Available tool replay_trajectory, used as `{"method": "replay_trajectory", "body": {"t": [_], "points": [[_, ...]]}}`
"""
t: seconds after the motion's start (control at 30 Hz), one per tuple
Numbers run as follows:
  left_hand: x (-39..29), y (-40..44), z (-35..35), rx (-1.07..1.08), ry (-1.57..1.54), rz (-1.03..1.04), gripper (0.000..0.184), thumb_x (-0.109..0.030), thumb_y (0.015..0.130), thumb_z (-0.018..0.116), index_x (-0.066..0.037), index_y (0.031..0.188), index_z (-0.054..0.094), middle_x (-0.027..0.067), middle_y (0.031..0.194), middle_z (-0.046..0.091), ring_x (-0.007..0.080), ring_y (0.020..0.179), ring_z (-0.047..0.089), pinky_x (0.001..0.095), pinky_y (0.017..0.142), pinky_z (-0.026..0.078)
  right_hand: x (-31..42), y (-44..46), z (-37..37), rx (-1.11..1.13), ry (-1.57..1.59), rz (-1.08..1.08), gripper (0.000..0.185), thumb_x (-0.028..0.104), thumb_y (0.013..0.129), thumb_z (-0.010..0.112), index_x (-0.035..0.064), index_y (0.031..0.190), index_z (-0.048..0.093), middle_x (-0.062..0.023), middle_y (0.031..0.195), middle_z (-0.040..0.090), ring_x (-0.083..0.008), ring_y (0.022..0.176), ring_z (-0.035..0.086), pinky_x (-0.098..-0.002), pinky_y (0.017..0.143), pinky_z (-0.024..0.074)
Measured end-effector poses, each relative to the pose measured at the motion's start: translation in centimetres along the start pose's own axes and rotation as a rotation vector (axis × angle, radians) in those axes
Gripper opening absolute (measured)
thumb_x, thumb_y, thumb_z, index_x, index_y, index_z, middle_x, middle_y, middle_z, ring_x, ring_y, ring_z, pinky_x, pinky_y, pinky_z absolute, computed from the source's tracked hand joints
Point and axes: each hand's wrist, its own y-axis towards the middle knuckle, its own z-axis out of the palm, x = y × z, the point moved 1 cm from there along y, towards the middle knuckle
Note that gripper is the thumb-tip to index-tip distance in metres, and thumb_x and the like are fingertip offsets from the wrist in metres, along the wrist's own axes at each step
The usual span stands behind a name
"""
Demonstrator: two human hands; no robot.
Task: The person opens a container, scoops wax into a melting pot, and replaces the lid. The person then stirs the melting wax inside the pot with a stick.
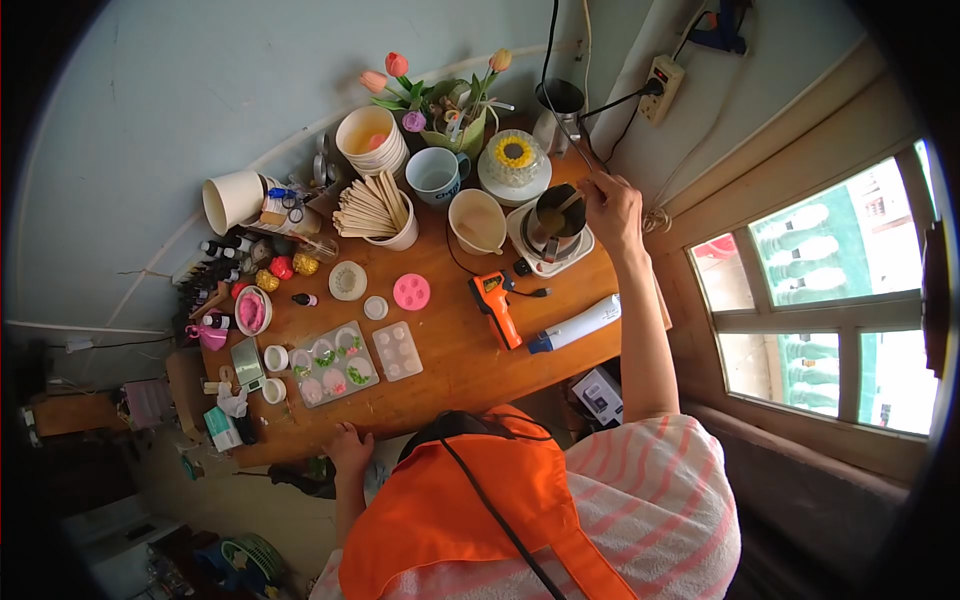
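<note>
My right hand [612, 212] is closed on a thin stirring stick [572, 201], whose lower end goes into a metal melting pot [556, 217]. The pot sits on a small white hot plate [546, 262] at the table's right side. Down at the front edge, my left hand [350, 450] rests with fingers apart and holds nothing. Nearest to it is a clear mold tray [334, 366], its round cavities holding green and pink pieces. A smaller pale mold [398, 352] lies beside the tray.
An orange infrared thermometer [494, 308] and a pale blue heat gun [575, 325] lie near the front right. Behind them stand a cream pouring cup [477, 222], a blue mug [435, 176], and a cup of wooden sticks [395, 236]. Cords hang from a power strip [661, 88].
</note>
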Motion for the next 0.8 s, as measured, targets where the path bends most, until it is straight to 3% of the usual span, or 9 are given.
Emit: {"method": "replay_trajectory", "body": {"t": [0.23, 0.33, 0.43, 0.5, 0.63, 0.73, 0.8], "points": [[0.1, 0.0, -0.1, 0.007, 0.003, 0.011, 0.075, -0.05, 0.087, 0.055, 0.0, 0.143, 0.043, 0.0236, 0.15, 0.039, 0.0397, 0.127, 0.051, 0.0673, 0.108, 0.027, 1.1, -0.7, 0.1, 0.12, 0.08, -0.074, 0.009, 0.006, 0.083, 0.07, 0.004, 0.09, 0.073, -0.0144, 0.072, 0.064, -0.0288, 0.065, 0.063, -0.037, 0.061, 0.0495], [-0.2, -0.2, -0.5, 0.006, -0.005, 0.009, 0.074, -0.049, 0.088, 0.054, 0.0, 0.142, 0.043, 0.0243, 0.151, 0.039, 0.0399, 0.126, 0.053, 0.0675, 0.108, 0.027, 1.3, -0.6, 0.4, 0.121, 0.169, -0.009, 0.006, 0.007, 0.082, 0.068, 0.005, 0.085, 0.073, -0.0121, 0.073, 0.068, -0.032, 0.075, 0.064, -0.0406, 0.068, 0.0518], [-0.2, -0.4, -0.8, 0.006, -0.007, 0.013, 0.074, -0.049, 0.088, 0.054, 0.0, 0.142, 0.043, 0.0247, 0.151, 0.038, 0.0397, 0.126, 0.053, 0.0679, 0.108, 0.027, 2.6, -0.2, -0.9, 0.09, -0.023, -0.11, 0.011, 0.004, 0.081, 0.069, 0.0039, 0.09, 0.074, -0.0157, 0.075, 0.065, -0.0328, 0.069, 0.064, -0.0374, 0.064, 0.0514], [-0.4, -0.4, -0.8, 0.012, 0.001, 0.006, 0.073, -0.049, 0.089, 0.053, 0.0, 0.142, 0.043, 0.0246, 0.151, 0.038, 0.0392, 0.126, 0.053, 0.0675, 0.108, 0.026, 3.0, -0.2, -1.2, 0.149, -0.104, -0.071, 0.006, 0.009, 0.082, 0.068, 0.0051, 0.082, 0.072, -0.0115, 0.073, 0.068, -0.0315, 0.077, 0.065, -0.041, 0.069, 0.0526], [-0.5, -0.6, -1.1, 0.007, -0.007, 0.015, 0.073, -0.048, 0.089, 0.053, 0.0, 0.143, 0.043, 0.0244, 0.151, 0.038, 0.0389, 0.126, 0.053, 0.0678, 0.108, 0.026, 2.4, -0.5, -0.1, 0.209, 0.062, -0.042, 0.007, 0.01, 0.083, 0.068, 0.0056, 0.082, 0.072, -0.0116, 0.074, 0.068, -0.0312, 0.078, 0.065, -0.0411, 0.069, 0.0527], [-0.6, -0.7, -1.3, 0.018, -0.02, 0.007, 0.073, -0.048, 0.089, 0.053, 0.001, 0.143, 0.043, 0.0246, 0.151, 0.038, 0.0391, 0.126, 0.053, 0.0673, 0.108, 0.026, 2.5, -0.3, -0.2, 0.096, 0.066, -0.1, 0.008, 0.006, 0.081, 0.07, 0.0043, 0.087, 0.074, -0.0148, 0.071, 0.066, -0.0326, 0.072, 0.064, -0.039, 0.065, 0.0516], [-0.5, -0.7, -1.3, 0.021, -0.006, 0.009, 0.073, -0.048, 0.089, 0.053, 0.001, 0.143, 0.043, 0.025, 0.151, 0.039, 0.0395, 0.126, 0.053, 0.0674, 0.108, 0.026, 2.7, -0.3, -1.2, 0.121, -0.18, -0.071, 0.008, 0.005, 0.081, 0.069, 0.004, 0.087, 0.074, -0.0147, 0.074, 0.068, -0.0321, 0.071, 0.065, -0.0384, 0.066, 0.0521]]}}
